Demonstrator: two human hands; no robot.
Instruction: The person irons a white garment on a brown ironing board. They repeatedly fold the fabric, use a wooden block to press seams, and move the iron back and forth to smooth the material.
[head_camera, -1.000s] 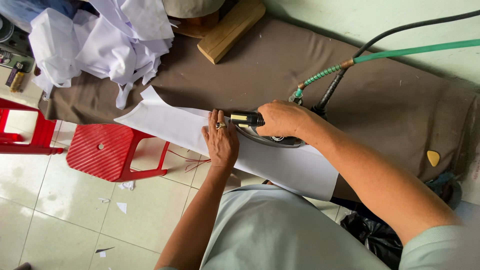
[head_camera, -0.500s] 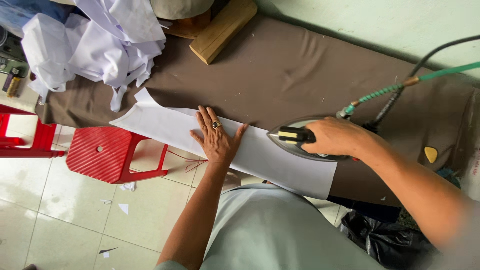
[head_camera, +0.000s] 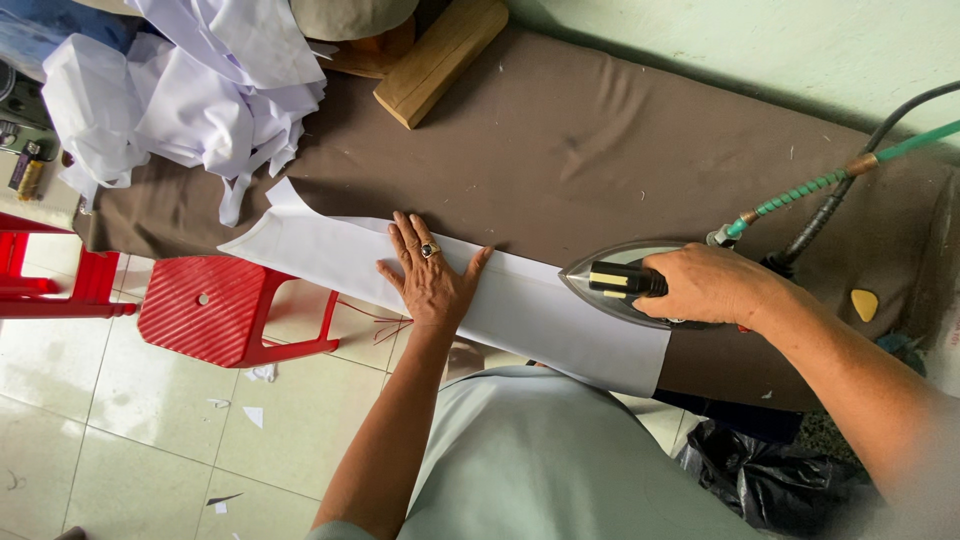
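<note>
The right hand (head_camera: 710, 285) is gripping the handle of a heavy-looking metal iron (head_camera: 620, 285) resting on the thin, limp white fabric strip (head_camera: 530, 310), which the left hand (head_camera: 430, 280), just beside it, is pressing flat with open, spread fingers.

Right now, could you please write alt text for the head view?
A person's right hand grips a steam iron on a long white fabric strip, while the left hand presses it flat on a brown padded table.
</note>
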